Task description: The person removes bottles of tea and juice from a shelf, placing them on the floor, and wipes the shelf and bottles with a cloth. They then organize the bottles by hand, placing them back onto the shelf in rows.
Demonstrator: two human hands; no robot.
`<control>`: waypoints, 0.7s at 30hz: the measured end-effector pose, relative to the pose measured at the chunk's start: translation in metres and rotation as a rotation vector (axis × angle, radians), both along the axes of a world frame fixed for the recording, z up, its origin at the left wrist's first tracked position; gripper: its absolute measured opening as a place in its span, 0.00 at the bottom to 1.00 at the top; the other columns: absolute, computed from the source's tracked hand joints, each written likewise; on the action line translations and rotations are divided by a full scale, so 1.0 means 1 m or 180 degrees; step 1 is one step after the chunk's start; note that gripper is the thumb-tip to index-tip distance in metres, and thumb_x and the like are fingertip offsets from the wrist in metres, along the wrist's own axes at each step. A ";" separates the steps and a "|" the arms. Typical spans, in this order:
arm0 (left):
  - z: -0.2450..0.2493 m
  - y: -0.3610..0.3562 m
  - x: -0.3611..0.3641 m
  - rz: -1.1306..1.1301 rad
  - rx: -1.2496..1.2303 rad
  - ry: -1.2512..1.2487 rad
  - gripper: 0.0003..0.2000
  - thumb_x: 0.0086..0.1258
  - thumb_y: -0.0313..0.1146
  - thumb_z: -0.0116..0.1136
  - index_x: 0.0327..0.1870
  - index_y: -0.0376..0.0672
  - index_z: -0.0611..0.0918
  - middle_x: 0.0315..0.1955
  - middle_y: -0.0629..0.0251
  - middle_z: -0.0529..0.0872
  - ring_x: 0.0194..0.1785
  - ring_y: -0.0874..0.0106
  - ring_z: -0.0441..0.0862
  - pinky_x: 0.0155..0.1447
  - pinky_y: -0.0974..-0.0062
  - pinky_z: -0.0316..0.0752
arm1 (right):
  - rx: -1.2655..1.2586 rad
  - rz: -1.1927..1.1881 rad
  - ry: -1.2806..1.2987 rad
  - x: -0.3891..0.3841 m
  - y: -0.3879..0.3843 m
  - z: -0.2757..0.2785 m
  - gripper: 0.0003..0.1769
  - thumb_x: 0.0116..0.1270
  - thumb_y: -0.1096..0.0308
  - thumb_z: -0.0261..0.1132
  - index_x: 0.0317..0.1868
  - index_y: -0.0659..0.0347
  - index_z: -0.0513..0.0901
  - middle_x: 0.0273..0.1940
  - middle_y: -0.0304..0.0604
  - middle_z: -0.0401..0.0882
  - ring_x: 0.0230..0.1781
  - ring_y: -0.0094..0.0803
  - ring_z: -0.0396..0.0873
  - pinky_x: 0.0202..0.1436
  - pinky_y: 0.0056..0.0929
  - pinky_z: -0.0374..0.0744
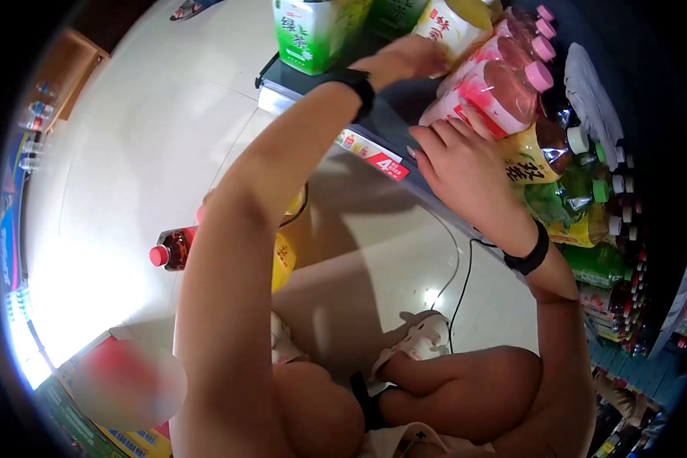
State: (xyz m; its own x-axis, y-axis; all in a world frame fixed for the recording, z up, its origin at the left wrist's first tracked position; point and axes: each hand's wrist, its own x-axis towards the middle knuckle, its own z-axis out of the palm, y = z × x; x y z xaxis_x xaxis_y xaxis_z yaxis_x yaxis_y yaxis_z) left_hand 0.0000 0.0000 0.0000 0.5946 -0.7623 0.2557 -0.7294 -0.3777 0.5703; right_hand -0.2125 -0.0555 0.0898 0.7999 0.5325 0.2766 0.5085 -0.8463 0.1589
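Observation:
My left hand (414, 58) reaches over the dark shelf (389, 114) against the lower part of a white and yellow bottle (454, 29); its fingertips are blurred and partly hidden. Against the near side of a pink-capped bottle with a pink label (492, 95) rests my right hand (466, 156), fingers apart and thumb out to the left. More pink-capped bottles (511, 47) stand behind that one. Just right of my right hand is a yellow-labelled bottle with a white cap (540, 153).
Green tea packs (309, 38) stand at the shelf's left end. A red-capped bottle (177, 248) and a yellow object (283, 262) are beside my left arm, low down. Black cables (466, 282) hang below the shelf edge. Green bottles (569, 195) line the right side. Cartons (91, 412) sit lower left.

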 end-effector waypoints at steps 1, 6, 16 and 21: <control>-0.003 -0.011 -0.004 -0.0054 -0.0054 -0.0009 0.12 0.60 0.40 0.56 0.38 0.42 0.83 0.35 0.50 0.83 0.41 0.56 0.81 0.46 0.66 0.75 | 0.0021 0.0033 -0.0008 0.000 -0.002 -0.002 0.07 0.52 0.68 0.63 0.30 0.58 0.74 0.26 0.41 0.73 0.34 0.36 0.76 0.62 0.40 0.64; 0.009 -0.030 -0.003 0.0004 -0.0077 -0.0078 0.12 0.56 0.37 0.56 0.37 0.42 0.83 0.35 0.51 0.83 0.41 0.56 0.81 0.46 0.66 0.74 | 0.0075 0.0079 0.0205 -0.012 0.013 0.008 0.09 0.53 0.69 0.63 0.35 0.59 0.76 0.29 0.42 0.74 0.36 0.37 0.76 0.61 0.39 0.65; 0.028 0.009 0.013 0.1410 0.0126 -0.0048 0.13 0.55 0.35 0.53 0.35 0.38 0.84 0.35 0.49 0.83 0.40 0.55 0.82 0.46 0.61 0.77 | 0.0078 0.0163 0.0427 -0.022 0.010 -0.003 0.06 0.54 0.67 0.63 0.31 0.58 0.77 0.26 0.41 0.72 0.33 0.35 0.76 0.58 0.37 0.66; 0.034 -0.001 0.004 0.1404 0.0175 -0.0176 0.15 0.52 0.37 0.59 0.40 0.41 0.84 0.38 0.54 0.84 0.44 0.58 0.82 0.47 0.65 0.78 | -0.0142 0.0099 0.0882 -0.027 0.023 0.008 0.15 0.54 0.68 0.63 0.44 0.59 0.77 0.35 0.42 0.77 0.40 0.37 0.76 0.63 0.40 0.63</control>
State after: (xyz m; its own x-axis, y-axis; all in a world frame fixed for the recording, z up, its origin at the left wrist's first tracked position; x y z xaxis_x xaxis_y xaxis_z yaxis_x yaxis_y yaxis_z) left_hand 0.0038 -0.0012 0.0339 0.8524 -0.4521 0.2626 -0.5207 -0.6881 0.5054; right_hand -0.2392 -0.0328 0.0975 0.8248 0.5648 0.0252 0.5634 -0.8248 0.0469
